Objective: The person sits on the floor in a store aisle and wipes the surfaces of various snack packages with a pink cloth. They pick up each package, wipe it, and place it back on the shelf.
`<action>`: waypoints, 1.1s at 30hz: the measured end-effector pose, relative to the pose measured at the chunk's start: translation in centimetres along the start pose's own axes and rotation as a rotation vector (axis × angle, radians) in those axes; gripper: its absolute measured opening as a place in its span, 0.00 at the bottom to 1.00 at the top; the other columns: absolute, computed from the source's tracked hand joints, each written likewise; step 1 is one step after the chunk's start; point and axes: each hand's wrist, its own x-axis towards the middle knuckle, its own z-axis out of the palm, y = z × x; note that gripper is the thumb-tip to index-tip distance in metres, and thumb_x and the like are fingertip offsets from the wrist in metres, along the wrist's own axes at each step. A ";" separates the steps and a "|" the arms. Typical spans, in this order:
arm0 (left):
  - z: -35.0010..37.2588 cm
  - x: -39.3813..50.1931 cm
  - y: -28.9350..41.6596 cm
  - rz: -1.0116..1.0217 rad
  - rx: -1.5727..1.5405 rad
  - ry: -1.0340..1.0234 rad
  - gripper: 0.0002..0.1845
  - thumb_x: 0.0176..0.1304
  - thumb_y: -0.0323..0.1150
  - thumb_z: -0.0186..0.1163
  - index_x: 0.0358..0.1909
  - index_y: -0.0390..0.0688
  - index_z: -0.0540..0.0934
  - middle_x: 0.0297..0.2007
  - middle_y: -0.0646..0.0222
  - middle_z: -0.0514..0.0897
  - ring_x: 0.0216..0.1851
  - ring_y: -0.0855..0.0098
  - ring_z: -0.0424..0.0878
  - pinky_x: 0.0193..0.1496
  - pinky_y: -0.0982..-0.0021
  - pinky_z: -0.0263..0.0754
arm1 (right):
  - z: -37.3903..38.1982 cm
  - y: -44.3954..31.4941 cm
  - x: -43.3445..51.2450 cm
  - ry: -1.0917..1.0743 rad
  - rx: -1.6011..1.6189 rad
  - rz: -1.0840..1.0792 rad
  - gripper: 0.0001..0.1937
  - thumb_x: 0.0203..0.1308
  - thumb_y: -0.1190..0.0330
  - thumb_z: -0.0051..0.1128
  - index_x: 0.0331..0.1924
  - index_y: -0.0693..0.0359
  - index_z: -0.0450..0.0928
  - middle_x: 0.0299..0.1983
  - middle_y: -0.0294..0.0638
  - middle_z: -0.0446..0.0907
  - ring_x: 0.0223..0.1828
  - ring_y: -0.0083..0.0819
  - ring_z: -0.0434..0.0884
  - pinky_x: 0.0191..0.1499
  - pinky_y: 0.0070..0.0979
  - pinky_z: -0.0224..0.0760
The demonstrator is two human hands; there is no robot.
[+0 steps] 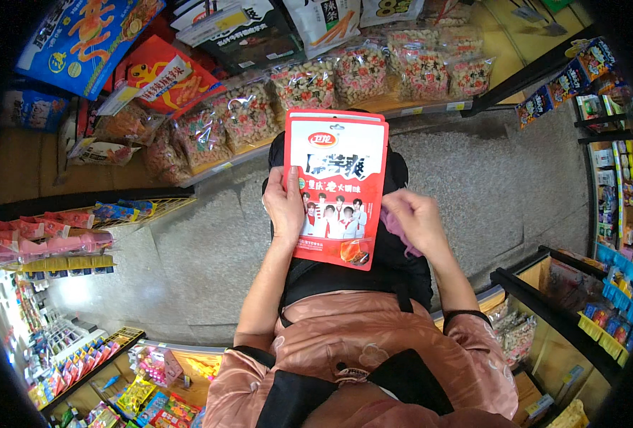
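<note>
My left hand point(284, 207) grips the left edge of a red and white snack pouch point(329, 184), thumb on its front. Behind its top edge shows the rim of at least one more red pouch. The front pouch bears writing, a group picture and a food picture, and is held upright in front of my dark-clad lap. My right hand point(417, 218), fingers curled, holds a crumpled purple cloth point(400, 227) close beside the pouch's right edge. Part of the cloth is hidden behind the hand and pouch.
Ahead, a wooden shelf point(252, 148) carries several clear bags of peanuts point(303, 85). A blue snack bag point(89, 45) and a red one point(161, 77) stand at the upper left. Hanging packets point(568, 83) are at the right. Grey floor point(188, 278) lies between the shelves.
</note>
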 end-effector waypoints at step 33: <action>1.2 0.4 0.5 -0.593 -1.713 -1.273 0.17 0.68 0.45 0.58 0.48 0.43 0.70 0.35 0.70 0.76 0.34 0.74 0.73 0.41 0.72 0.72 | 11.2 -13.8 7.4 0.278 -0.129 -1.232 0.11 0.56 0.66 0.63 0.41 0.58 0.76 0.29 0.37 0.72 0.29 0.34 0.74 0.31 0.34 0.66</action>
